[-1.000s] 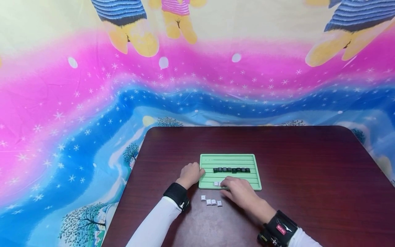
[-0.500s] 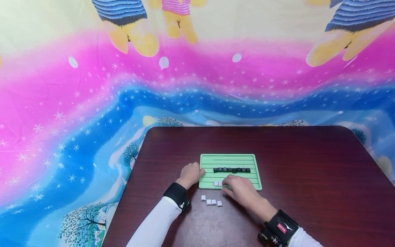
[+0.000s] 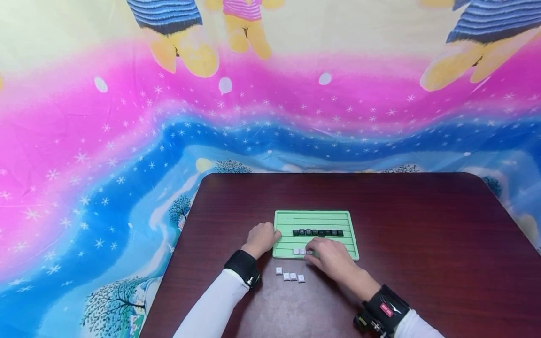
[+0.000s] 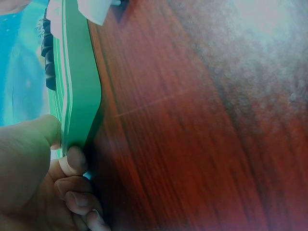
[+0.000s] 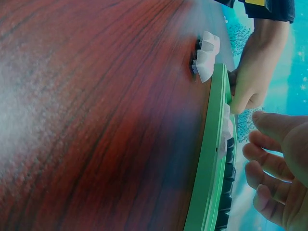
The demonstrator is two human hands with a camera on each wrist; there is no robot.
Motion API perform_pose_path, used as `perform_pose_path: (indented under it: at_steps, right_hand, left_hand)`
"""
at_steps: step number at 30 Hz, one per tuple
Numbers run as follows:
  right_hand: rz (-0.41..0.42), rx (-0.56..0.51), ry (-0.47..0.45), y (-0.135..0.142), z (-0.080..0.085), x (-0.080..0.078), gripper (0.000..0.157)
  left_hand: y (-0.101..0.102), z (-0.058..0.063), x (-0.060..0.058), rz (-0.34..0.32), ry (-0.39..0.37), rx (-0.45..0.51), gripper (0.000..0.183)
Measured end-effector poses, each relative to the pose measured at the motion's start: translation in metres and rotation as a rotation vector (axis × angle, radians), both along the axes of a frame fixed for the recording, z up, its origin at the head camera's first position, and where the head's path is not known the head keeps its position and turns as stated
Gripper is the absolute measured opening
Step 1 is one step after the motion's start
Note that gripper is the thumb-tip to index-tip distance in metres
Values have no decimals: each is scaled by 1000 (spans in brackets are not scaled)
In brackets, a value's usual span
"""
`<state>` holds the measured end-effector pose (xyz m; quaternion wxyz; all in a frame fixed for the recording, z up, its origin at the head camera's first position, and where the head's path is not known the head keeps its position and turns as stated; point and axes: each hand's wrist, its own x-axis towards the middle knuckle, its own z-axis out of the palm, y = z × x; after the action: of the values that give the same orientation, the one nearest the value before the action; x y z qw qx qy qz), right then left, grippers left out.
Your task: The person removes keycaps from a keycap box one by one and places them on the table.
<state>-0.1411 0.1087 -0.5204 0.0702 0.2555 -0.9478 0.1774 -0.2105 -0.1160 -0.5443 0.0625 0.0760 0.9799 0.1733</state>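
At the left edge of the green ridged tray, my left hand grips the rim between thumb and fingers. The left wrist view shows the fingers curled at the tray's corner. My right hand hovers over the tray's near right part, by a short row of white keycaps. In the right wrist view, nothing shows between its thumb and loosely bent fingers, which look apart from the tray. Black keycaps form a row across the tray's middle. What lies under the right hand is hidden.
Several loose white keycaps lie on the dark wooden table, just in front of the tray. A printed cloth hangs behind the table's far edge.
My right hand has shifted slightly right, uncovering more of the white keycaps in the tray's near row. The left hand keeps its grip, and the loose keycaps stay put.
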Motion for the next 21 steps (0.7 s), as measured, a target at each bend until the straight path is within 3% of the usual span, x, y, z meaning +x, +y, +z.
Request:
perform_pose_path:
  at_steps: [21]
  right_hand:
    - [-54, 19, -15, 1, -1, -5, 21]
  left_hand:
    - [0, -2, -1, -3, 4, -12, 42]
